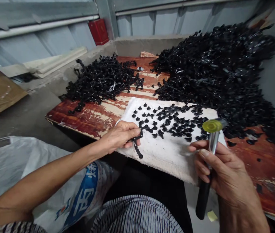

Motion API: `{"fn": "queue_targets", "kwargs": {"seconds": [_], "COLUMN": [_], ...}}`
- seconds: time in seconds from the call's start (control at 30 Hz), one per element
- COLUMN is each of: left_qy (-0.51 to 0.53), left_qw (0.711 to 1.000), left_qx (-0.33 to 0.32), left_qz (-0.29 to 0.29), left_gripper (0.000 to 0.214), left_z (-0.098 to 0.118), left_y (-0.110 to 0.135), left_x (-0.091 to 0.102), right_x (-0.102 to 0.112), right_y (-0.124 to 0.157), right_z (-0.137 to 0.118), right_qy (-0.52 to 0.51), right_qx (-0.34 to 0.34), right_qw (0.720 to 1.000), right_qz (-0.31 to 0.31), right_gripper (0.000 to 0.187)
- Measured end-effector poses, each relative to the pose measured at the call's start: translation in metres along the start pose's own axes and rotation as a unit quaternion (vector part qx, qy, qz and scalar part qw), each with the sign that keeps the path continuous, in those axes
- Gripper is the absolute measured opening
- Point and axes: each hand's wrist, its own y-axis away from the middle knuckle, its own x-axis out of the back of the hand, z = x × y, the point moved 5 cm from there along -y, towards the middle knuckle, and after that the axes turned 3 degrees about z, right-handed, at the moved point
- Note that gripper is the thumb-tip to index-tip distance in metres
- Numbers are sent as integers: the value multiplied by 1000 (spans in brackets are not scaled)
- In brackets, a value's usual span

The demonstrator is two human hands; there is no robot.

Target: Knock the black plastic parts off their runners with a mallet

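Between the thumb and fingers of my left hand [122,136] is a thin black jointed part [137,147], held over the near left edge of a white cloth [161,158]. My right hand [222,165] is wrapped round a mallet [206,181] with a yellow face, a metal neck and a black grip; its head points up, over the cloth's right side. Many small black caps with stems [167,122] lie on the cloth, some upright in loose rows at the left, others crowded together toward the right.
A large heap of black parts [215,64] covers the table's right and back. A smaller pile [100,81] lies at the left on the worn red tabletop [84,121]. A white printed sack [55,174] stands below left; a red box [99,31] is by the wall.
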Motion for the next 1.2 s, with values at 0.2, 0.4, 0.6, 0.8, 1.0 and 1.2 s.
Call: {"fn": "queue_targets", "kwargs": {"seconds": [0.2, 0.4, 0.6, 0.8, 1.0, 1.2], "left_qy": [41, 60, 60, 65, 73, 72], "left_qw": [999, 997, 997, 997, 996, 996], "left_qx": [31, 40, 48, 48, 53, 52], "left_qz": [10, 4, 8, 8, 6, 5], "left_gripper": [25, 27, 29, 29, 28, 29], "left_z": [-6, -4, -3, -2, -3, -4], "left_y": [-14, -16, -16, -16, -17, -17], "left_x": [5, 1, 0, -1, -1, -2], "right_x": [3, 6, 4, 4, 6, 0], "right_y": [0, 0, -1, 0, -1, -3], "right_z": [1, 1, 0, -1, 2, -1], "right_qy": [1, -13, -16, -17, -24, -24], "right_qx": [-3, -9, -19, -20, -33, -21], "right_qw": [1000, 1000, 1000, 1000, 999, 999], "right_qz": [4, 1, 6, 8, 11, 0], "right_gripper": [29, 28, 30, 31, 33, 31]}}
